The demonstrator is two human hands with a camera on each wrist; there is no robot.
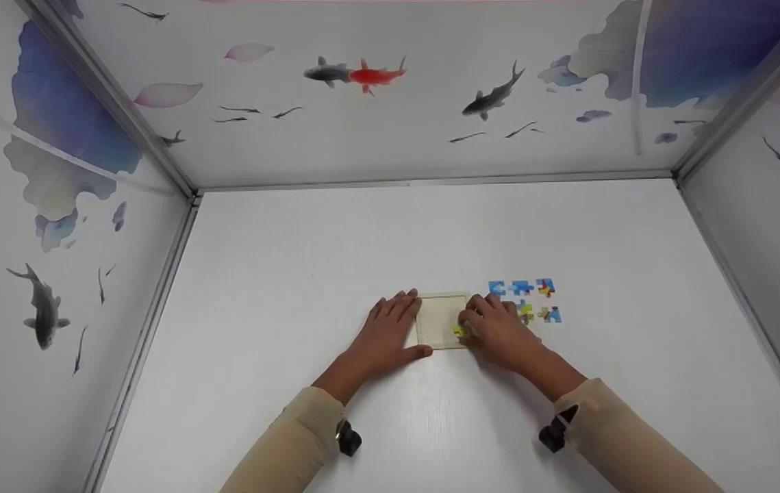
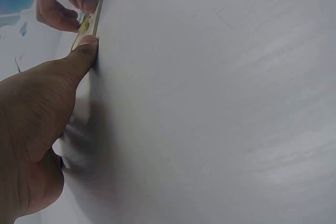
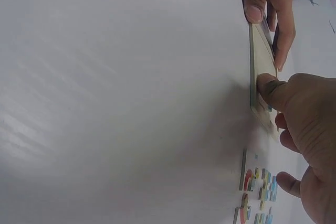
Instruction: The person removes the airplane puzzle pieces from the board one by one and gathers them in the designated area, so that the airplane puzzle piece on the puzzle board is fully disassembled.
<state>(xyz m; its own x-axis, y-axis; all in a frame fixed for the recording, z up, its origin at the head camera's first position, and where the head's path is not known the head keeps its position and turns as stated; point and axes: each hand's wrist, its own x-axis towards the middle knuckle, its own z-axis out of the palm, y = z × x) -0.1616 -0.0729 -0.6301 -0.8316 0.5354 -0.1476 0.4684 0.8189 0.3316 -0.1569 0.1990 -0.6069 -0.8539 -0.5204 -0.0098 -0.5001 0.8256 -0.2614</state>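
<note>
A shallow wooden puzzle tray lies flat on the white table. My left hand rests at its left side, fingers stretched along the edge and the thumb touching the near-left corner. At the tray's near-right corner, my right hand pinches a yellow jigsaw piece between thumb and fingers. In the left wrist view, that yellow piece shows beneath the right fingertips. The right wrist view shows the right thumb down inside the tray; the piece is mostly hidden there.
Several loose jigsaw pieces in blue, red and yellow lie in rows right of the tray. The right hand partly covers the nearer ones. White panels printed with fish wall the table at the back and sides.
</note>
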